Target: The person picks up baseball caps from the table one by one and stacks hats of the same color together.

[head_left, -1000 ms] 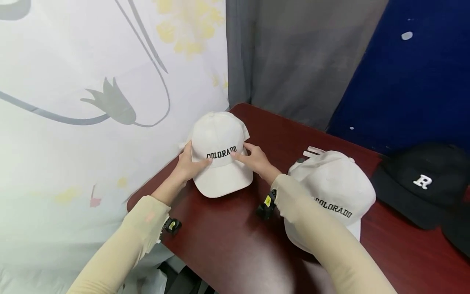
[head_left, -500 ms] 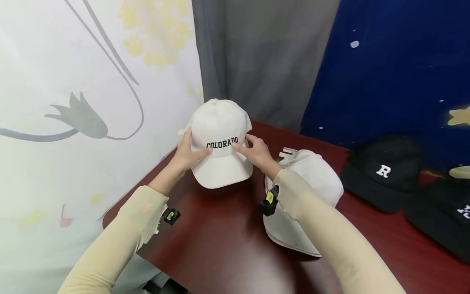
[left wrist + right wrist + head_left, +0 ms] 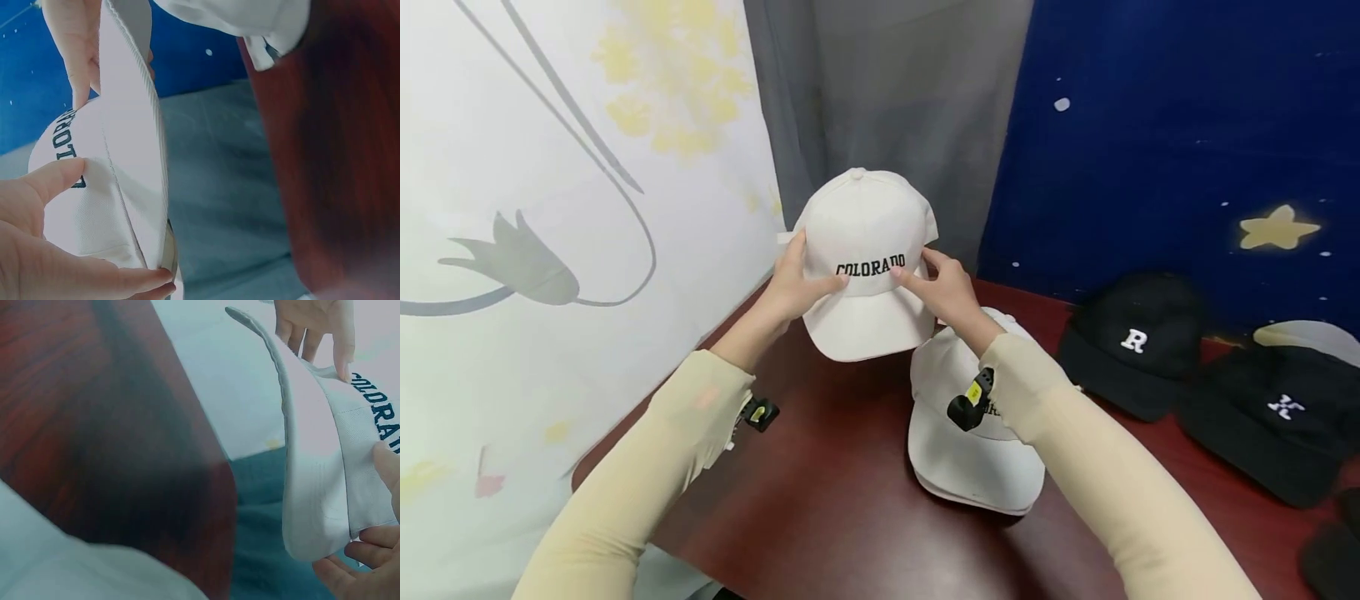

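Both hands hold a white baseball cap (image 3: 865, 217) lettered COLORADO above the table, its brim toward the person. My left hand (image 3: 801, 287) grips the cap's left side, thumb on the front by the lettering and fingers round the edge. On the opposite side my right hand (image 3: 946, 287) grips it the same way, thumb over the last letters. In the left wrist view the cap's brim (image 3: 134, 137) is seen edge-on, with a gap to the table. Below the right forearm another white cap (image 3: 970, 454) rests on the table, partly hidden, with a second brim edge showing under its own.
Black caps stand along the right of the dark red table (image 3: 820, 500), one with an R (image 3: 1131, 342) and one with a crossed white emblem (image 3: 1273, 417). A light-coloured cap (image 3: 1307, 337) lies behind them. Curtains (image 3: 902, 108) hang close behind the table.
Both hands have raised the held white cap off the table. The head view has turned to the right, so the black caps show more fully.
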Demonstrator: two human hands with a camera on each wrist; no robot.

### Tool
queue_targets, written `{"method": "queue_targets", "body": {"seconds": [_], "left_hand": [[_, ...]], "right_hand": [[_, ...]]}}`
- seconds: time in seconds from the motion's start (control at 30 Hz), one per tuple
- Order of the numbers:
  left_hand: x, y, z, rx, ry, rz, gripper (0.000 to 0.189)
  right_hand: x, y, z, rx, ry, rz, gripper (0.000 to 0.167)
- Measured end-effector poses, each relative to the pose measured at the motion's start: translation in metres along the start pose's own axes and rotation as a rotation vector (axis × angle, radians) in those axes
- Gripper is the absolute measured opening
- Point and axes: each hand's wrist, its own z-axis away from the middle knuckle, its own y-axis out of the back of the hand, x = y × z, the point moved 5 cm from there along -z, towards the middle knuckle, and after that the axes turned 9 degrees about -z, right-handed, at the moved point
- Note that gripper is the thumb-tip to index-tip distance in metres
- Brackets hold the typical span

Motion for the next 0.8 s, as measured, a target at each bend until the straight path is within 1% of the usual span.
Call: {"method": "queue_targets", "body": {"seconds": [0.13, 0.3, 0.43, 0.53, 0.63, 0.8], "left_hand": [[0.012, -0.007, -0.009, -0.034, 0.003, -0.013, 0.089], [0.026, -0.017, -0.018, -0.059, -0.021, -0.012, 0.09], [0.034, -0.024, -0.021, -0.082, -0.027, 0.006, 0.088], [0.04, -0.032, -0.023, -0.103, -0.018, 0.011, 0.089], [0.043, -0.04, -0.025, -0.118, -0.008, 0.014, 0.089], [0.046, -0.051, -0.028, -0.131, -0.012, 0.008, 0.089]], "right_hand": [[-0.002, 0.017, 0.002, 0.049, -0.014, 0.028, 0.072], [-0.003, 0.036, 0.007, 0.092, -0.016, 0.065, 0.072], [0.0, 0.047, 0.01, 0.114, -0.011, 0.084, 0.071], [0.004, 0.056, 0.012, 0.125, -0.009, 0.097, 0.07], [0.008, 0.063, 0.016, 0.132, -0.008, 0.109, 0.07], [0.015, 0.07, 0.023, 0.147, -0.019, 0.108, 0.069]]}}
